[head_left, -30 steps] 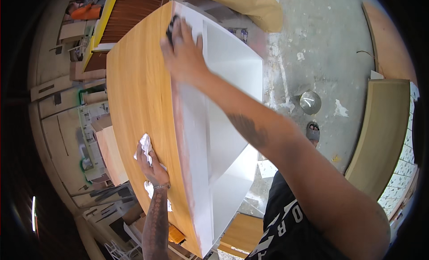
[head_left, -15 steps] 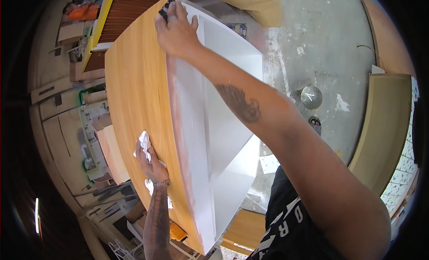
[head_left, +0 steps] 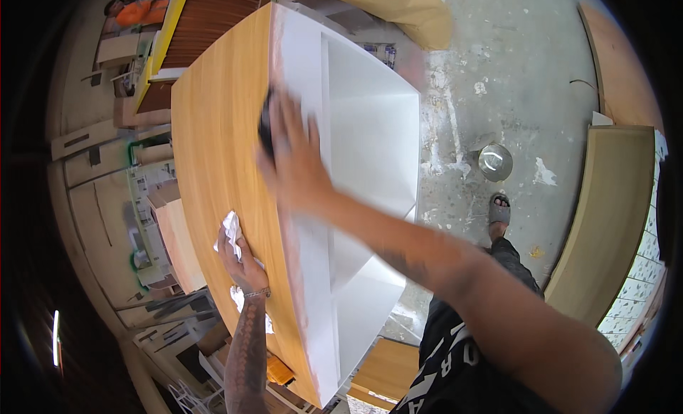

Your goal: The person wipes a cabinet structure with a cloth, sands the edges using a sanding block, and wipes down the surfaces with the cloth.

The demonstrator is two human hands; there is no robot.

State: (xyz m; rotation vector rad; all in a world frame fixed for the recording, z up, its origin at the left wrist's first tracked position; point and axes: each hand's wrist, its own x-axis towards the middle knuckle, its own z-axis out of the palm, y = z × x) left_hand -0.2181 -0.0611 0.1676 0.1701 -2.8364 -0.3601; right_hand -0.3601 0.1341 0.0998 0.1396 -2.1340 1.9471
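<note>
A cabinet lies with its wood-grain panel (head_left: 220,129) facing up and its white open compartments (head_left: 373,129) to the right. A pinkish smear runs along the white edge strip (head_left: 302,286) beside the panel. My right hand (head_left: 295,154), blurred by motion, is closed on a black pad (head_left: 266,126) against the edge where wood grain meets white; the pad's exact kind is unclear. On the lower part of the panel, my left hand (head_left: 245,270) presses a crumpled white cloth (head_left: 231,232), which bunches out past the fingers. More white material (head_left: 237,296) shows beside the wrist.
An orange object (head_left: 279,371) lies at the panel's near end. A round metal tin (head_left: 495,162) stands on the stained floor near my sandalled foot (head_left: 500,211). Long curved boards (head_left: 605,215) line the right side. A person in orange (head_left: 141,14) is at the far left.
My right hand has slid with the black pad from the panel's far corner toward me along the edge. My left hand stays in place. My foot now shows more fully.
</note>
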